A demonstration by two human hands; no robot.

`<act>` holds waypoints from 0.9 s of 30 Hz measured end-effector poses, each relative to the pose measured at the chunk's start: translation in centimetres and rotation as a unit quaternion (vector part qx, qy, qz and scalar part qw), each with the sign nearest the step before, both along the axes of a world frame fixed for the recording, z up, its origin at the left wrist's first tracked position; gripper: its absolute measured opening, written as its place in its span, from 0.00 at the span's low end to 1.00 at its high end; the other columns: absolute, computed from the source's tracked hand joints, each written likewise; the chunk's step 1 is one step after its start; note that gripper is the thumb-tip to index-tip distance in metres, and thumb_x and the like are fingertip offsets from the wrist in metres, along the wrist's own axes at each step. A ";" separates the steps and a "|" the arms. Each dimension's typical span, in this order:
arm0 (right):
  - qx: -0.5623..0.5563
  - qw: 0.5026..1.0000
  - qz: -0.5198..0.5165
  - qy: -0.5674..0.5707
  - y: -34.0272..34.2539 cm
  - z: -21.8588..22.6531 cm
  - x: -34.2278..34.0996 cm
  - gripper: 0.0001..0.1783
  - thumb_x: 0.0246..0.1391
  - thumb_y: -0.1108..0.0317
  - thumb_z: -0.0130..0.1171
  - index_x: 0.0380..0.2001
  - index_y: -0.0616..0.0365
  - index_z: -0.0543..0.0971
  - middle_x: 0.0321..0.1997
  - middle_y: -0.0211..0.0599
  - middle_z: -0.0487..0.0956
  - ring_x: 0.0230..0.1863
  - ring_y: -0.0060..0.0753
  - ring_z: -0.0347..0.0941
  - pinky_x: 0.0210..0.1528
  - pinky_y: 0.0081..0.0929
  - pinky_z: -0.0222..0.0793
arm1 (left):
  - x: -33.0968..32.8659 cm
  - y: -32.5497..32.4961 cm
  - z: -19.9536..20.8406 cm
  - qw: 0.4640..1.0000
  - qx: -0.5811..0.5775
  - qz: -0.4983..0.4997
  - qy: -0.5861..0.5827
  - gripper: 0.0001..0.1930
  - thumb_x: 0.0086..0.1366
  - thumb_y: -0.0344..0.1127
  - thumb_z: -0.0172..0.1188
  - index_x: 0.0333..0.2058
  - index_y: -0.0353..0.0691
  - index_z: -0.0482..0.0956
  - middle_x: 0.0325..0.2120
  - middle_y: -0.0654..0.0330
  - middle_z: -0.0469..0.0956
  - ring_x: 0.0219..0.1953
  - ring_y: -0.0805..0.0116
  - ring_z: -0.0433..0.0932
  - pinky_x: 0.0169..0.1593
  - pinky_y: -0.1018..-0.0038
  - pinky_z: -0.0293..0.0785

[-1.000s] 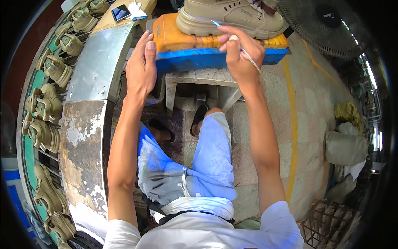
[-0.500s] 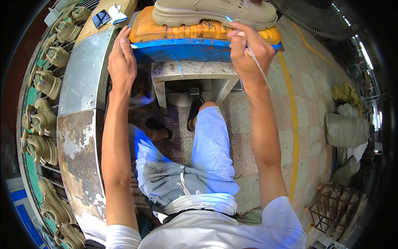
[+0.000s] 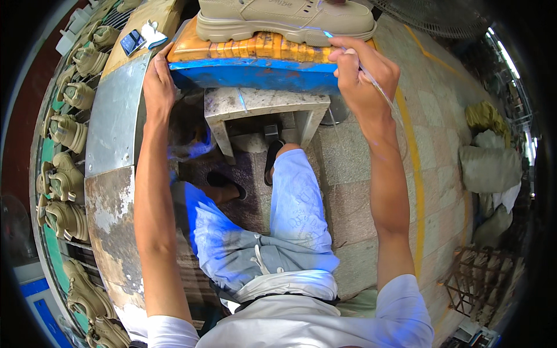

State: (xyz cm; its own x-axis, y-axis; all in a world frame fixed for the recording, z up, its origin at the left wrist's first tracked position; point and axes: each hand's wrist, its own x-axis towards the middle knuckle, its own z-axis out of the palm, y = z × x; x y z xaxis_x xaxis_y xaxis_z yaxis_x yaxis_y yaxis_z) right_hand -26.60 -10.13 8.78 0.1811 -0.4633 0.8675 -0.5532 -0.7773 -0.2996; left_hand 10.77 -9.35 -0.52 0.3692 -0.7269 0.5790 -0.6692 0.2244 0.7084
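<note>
A beige lace-up shoe (image 3: pixel 278 20) lies lengthwise on a pad with a worn orange top (image 3: pixel 249 47) and a blue base (image 3: pixel 249 74). At the shoe's right part, my right hand (image 3: pixel 368 72) pinches a thin pen-like tool (image 3: pixel 367 72). Its bright bluish tip is close to the line where upper and thick sole meet. My left hand (image 3: pixel 159 81) rests against the pad's left end, fingers stretched along its edge and partly hidden. The shoe's top is cut off by the picture's upper edge.
Several similar beige shoes (image 3: pixel 65 219) stand on a rack at the left. Beside it are a metal-covered bench (image 3: pixel 113 110), a phone (image 3: pixel 133 42) and a white-and-blue glove (image 3: pixel 152 36). A pale stool (image 3: pixel 267 100) stands below the pad. A fan (image 3: pixel 429 14), sacks (image 3: pixel 490 168) and a rusty crate (image 3: pixel 473 284) are at the right.
My right hand has moved right along the shoe with the pen-like tool. My left hand stays against the pad's end. The whole view has shifted slightly.
</note>
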 end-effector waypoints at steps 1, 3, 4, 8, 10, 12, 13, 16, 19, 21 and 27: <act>0.011 1.000 0.003 -0.008 0.3 0.0 -0.3 0.12 0.54 0.74 0.58 0.37 0.55 0.88 0.24 0.43 0.82 0.22 0.39 0.80 0.25 0.32 0.73 | 0.5 -0.6 0.0 1.000 0.007 -0.009 0.012 0.28 0.85 0.48 0.36 0.61 0.39 0.82 0.45 0.52 0.84 0.44 0.64 0.78 0.54 0.69 0.73; 0.004 1.000 -0.002 -0.001 0.8 0.0 -1.0 0.12 0.55 0.75 0.57 0.37 0.56 0.88 0.24 0.42 0.82 0.22 0.38 0.79 0.25 0.32 0.72 | 1.4 -1.7 0.0 0.999 0.021 -0.028 0.035 0.28 0.86 0.49 0.35 0.61 0.39 0.82 0.44 0.53 0.84 0.42 0.65 0.77 0.53 0.70 0.73; 0.000 1.000 -0.006 0.001 1.1 0.0 -1.4 0.12 0.55 0.75 0.57 0.37 0.56 0.88 0.24 0.42 0.82 0.22 0.38 0.79 0.25 0.32 0.72 | 1.8 -2.0 0.6 0.993 0.091 -0.032 0.070 0.28 0.85 0.51 0.36 0.63 0.40 0.81 0.42 0.55 0.84 0.42 0.69 0.77 0.51 0.71 0.73; 0.005 1.000 0.004 0.000 2.2 0.3 -3.1 0.11 0.55 0.74 0.57 0.36 0.56 0.88 0.24 0.43 0.82 0.21 0.39 0.78 0.25 0.32 0.72 | 1.6 -4.0 1.2 0.990 0.079 -0.063 0.102 0.28 0.85 0.53 0.40 0.65 0.41 0.79 0.37 0.63 0.80 0.37 0.74 0.74 0.43 0.76 0.72; -0.013 1.000 0.010 0.002 2.5 0.5 -3.9 0.11 0.55 0.74 0.56 0.36 0.57 0.88 0.24 0.43 0.82 0.21 0.38 0.78 0.24 0.32 0.71 | 2.3 -5.3 1.1 0.984 0.093 -0.070 0.134 0.27 0.84 0.52 0.41 0.65 0.40 0.78 0.35 0.64 0.79 0.35 0.75 0.74 0.41 0.76 0.71; 0.006 1.000 0.012 0.002 2.9 0.8 -4.6 0.11 0.55 0.74 0.57 0.35 0.57 0.88 0.24 0.43 0.82 0.20 0.38 0.78 0.24 0.32 0.71 | 3.0 -6.1 0.8 0.979 0.090 -0.073 0.167 0.25 0.84 0.49 0.45 0.65 0.38 0.77 0.32 0.66 0.76 0.31 0.76 0.71 0.36 0.76 0.70; 0.015 1.000 0.013 0.003 3.0 1.0 -5.1 0.11 0.55 0.74 0.57 0.35 0.57 0.88 0.24 0.43 0.82 0.20 0.38 0.77 0.24 0.32 0.71 | 3.3 -6.6 0.6 0.978 0.090 -0.076 0.175 0.25 0.84 0.48 0.45 0.66 0.38 0.77 0.30 0.67 0.75 0.30 0.77 0.70 0.36 0.76 0.69; -0.030 0.999 -0.031 0.025 3.3 2.0 -6.8 0.12 0.56 0.74 0.55 0.36 0.59 0.88 0.22 0.40 0.82 0.19 0.30 0.76 0.23 0.28 0.69 | 4.5 -7.7 -0.1 0.971 0.088 -0.084 0.205 0.22 0.84 0.44 0.46 0.66 0.40 0.77 0.26 0.68 0.71 0.28 0.78 0.68 0.34 0.76 0.68; 0.088 0.986 0.064 -0.127 4.9 3.2 -8.8 0.16 0.60 0.73 0.51 0.37 0.59 0.89 0.20 0.32 0.80 0.19 0.20 0.72 0.21 0.23 0.62 | 5.8 -7.4 -0.4 0.984 0.098 -0.064 0.133 0.21 0.82 0.39 0.45 0.65 0.41 0.78 0.30 0.65 0.76 0.30 0.77 0.70 0.37 0.75 0.70; 0.184 0.944 0.129 -0.241 6.1 3.9 -8.8 0.21 0.64 0.70 0.44 0.44 0.62 0.88 0.20 0.27 0.74 0.19 0.13 0.62 0.20 0.17 0.53 | 4.9 -6.2 -0.4 0.993 0.054 -0.025 0.102 0.20 0.81 0.35 0.45 0.63 0.37 0.79 0.43 0.57 0.83 0.39 0.73 0.76 0.48 0.73 0.74; 0.338 0.788 0.294 -0.423 7.0 2.1 -5.6 0.25 0.62 0.66 0.45 0.54 0.69 0.82 0.21 0.27 0.72 0.19 0.13 0.58 0.20 0.15 0.50 | -2.9 2.7 -2.5 0.972 -0.076 0.032 0.218 0.20 0.80 0.33 0.47 0.61 0.29 0.78 0.45 0.61 0.82 0.38 0.76 0.74 0.46 0.76 0.72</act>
